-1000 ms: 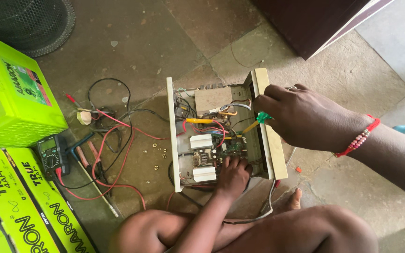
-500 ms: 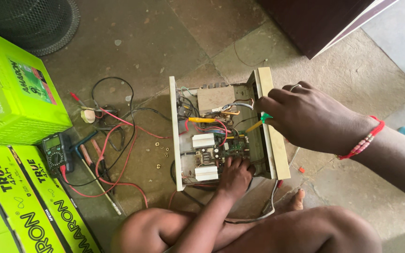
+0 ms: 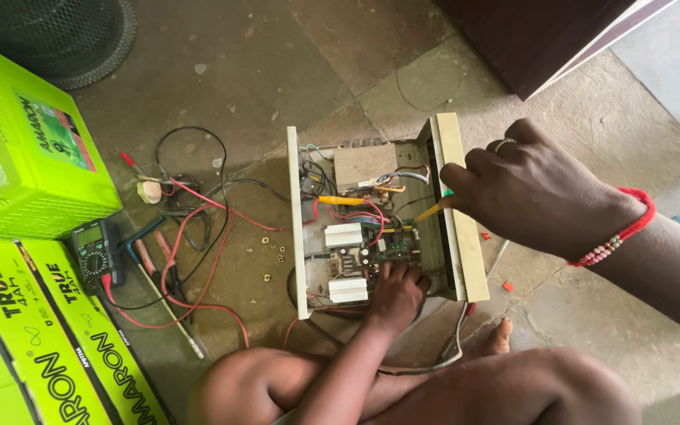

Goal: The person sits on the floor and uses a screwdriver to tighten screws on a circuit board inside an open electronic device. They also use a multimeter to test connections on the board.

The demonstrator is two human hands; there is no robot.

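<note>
Bare stone floor (image 3: 222,47), no bench; the open inverter chassis (image 3: 379,216) sits flat between my knees, lid off, circuit board (image 3: 360,252) and wiring exposed. Right hand (image 3: 533,193) holds a screwdriver (image 3: 434,208) with yellow shaft and green collar, fingers clamped on the handle, tip angled down past the cream side wall toward the yellow lead (image 3: 340,201). Left hand (image 3: 395,291) rests on the board's near edge, fingers curled down among the components; cannot tell whether they pinch anything. Risks, as judged: the metal shaft passes close to bare terminals and red wires (image 3: 375,212), so a slip could bridge two points or nick insulation. Left fingertips lie on the board itself, so a charged capacitor there could bite. Loose nuts (image 3: 265,264) lie scattered on the floor just left of the chassis and could roll off or get lost under the leads. Multimeter (image 3: 96,252) with red probe leads (image 3: 190,260) trails nearby; snagging them with my knee could drag a probe into the open case. Green batteries (image 3: 25,157) stand well apart at left.
</note>
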